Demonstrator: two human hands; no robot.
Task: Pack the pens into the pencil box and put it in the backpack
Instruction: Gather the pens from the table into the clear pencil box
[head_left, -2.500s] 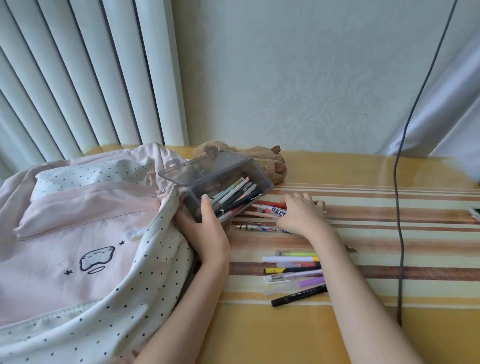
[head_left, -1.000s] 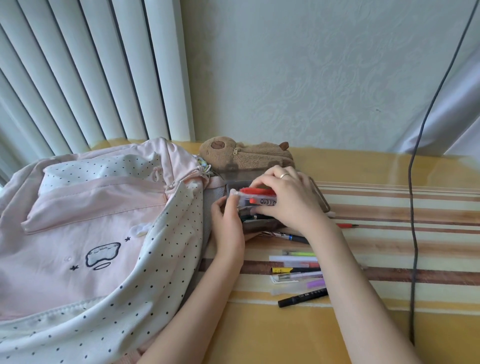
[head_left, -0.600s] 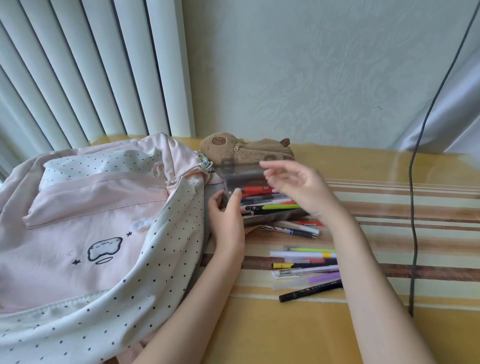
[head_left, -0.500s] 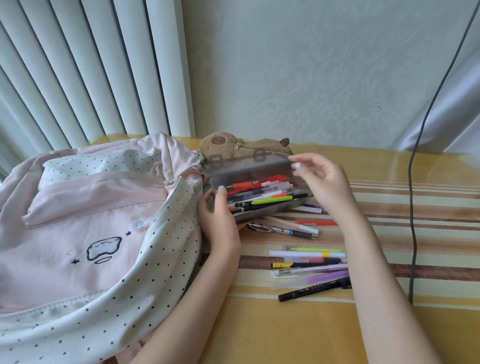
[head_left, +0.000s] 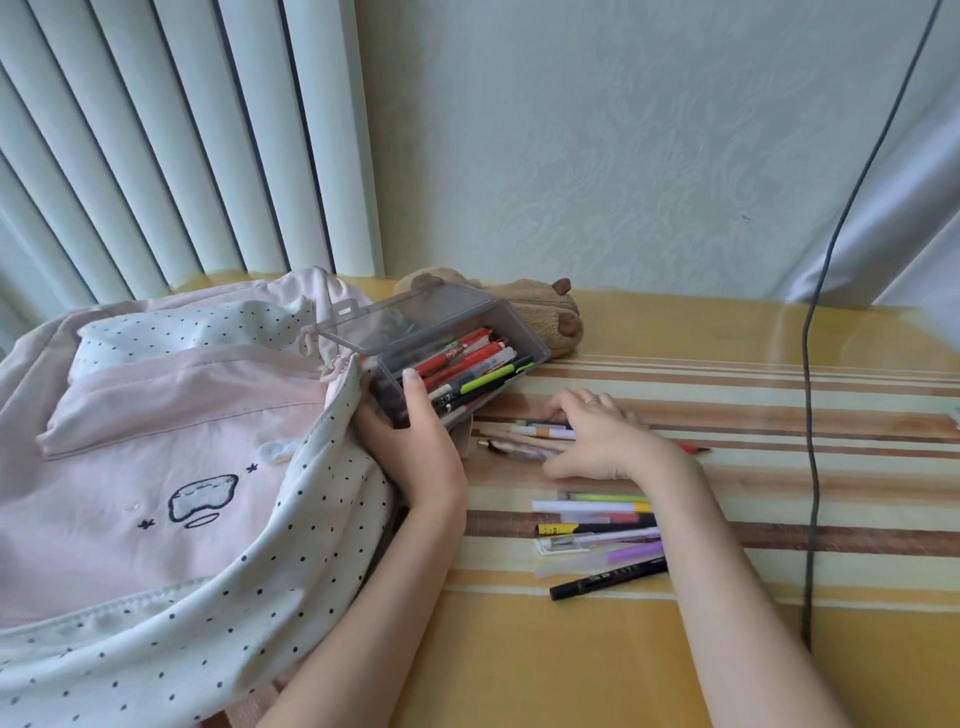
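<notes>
A clear grey pencil box (head_left: 529, 347) stands tilted with its lid open, propped against the pink dotted backpack (head_left: 156, 441); several pens fill it. My left hand (head_left: 415, 436) grips its near end. My right hand (head_left: 602, 436) lies flat on the table over a few loose pens (head_left: 524, 439) just right of the box, fingers closing around them. More pens (head_left: 597, 530) lie in a row nearer to me, with a black marker (head_left: 608, 577) lowest.
A brown plush animal (head_left: 540, 312) lies behind the box by the wall. A dark cable (head_left: 810, 415) hangs down across the striped table (head_left: 779, 499) at the right. Vertical blinds fill the back left.
My right hand left the box, where it had dropped red pens, and came down onto loose pens on the table. The box tipped back left, lid swung open.
</notes>
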